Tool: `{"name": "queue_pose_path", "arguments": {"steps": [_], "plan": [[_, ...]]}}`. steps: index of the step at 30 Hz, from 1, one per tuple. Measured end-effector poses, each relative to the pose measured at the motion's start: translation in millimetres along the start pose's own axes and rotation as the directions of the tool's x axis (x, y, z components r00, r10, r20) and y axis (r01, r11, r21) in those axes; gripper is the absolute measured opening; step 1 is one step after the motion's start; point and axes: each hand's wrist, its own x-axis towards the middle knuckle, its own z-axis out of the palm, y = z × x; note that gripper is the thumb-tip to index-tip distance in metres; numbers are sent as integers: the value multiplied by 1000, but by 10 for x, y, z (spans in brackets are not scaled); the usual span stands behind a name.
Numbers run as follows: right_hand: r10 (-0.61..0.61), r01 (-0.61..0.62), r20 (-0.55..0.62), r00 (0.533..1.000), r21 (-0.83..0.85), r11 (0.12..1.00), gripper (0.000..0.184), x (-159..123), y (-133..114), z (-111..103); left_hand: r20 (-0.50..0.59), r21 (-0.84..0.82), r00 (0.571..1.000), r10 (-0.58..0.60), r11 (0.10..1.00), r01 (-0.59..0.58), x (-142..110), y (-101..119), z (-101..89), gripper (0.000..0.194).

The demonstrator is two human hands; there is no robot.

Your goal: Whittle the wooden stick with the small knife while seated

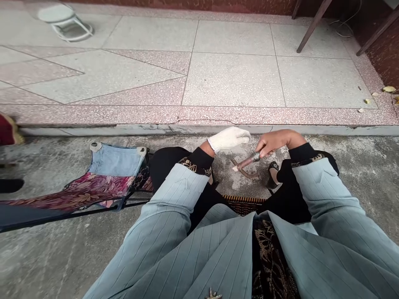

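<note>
My left hand [229,139] wears a white knitted glove. Its fingers are drawn together and point right, toward my other hand; anything they hold is hidden. Bare, my right hand [274,143] is closed around a tool with a reddish-brown handle [246,162]. A grey band wraps the handle close to my fingers, and its pale end points down and left. The tool's working end is hidden, so its kind does not show. On the concrete below, between my feet, lies a thin curved brown piece [249,175].
A raised tiled step [230,79] runs across in front, with a cracked edge. On my left stands a folding chair [109,170] with denim and floral cloth. A white stool [65,20] is at the far left; wooden legs [313,27] stand far right. Below me is a woven seat [243,202].
</note>
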Motion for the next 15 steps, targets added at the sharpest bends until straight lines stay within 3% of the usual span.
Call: {"name": "queue_pose_path", "arguments": {"steps": [2,4,7,9,10,15], "plan": [[-118,138,-198,973,89,986,39,-183,-42,-29,-67,-125,997,-41,992,33,19,-7,19,33],[-130,211,-448,885,136,968,37,-356,-53,-50,-110,-264,989,-98,962,66,43,-2,69,34],[-111,395,-745,658,216,893,36,-491,-16,-49,-53,-339,995,-88,939,65,73,46,169,32],[-55,467,-840,540,244,850,36,-493,36,-52,6,-316,999,-47,948,47,83,91,218,30],[-19,467,-860,510,258,846,35,-477,67,-64,19,-307,999,-40,951,44,85,111,230,30],[137,269,-885,446,278,922,29,-319,224,-200,37,-287,999,-21,957,31,69,154,198,33]]}}
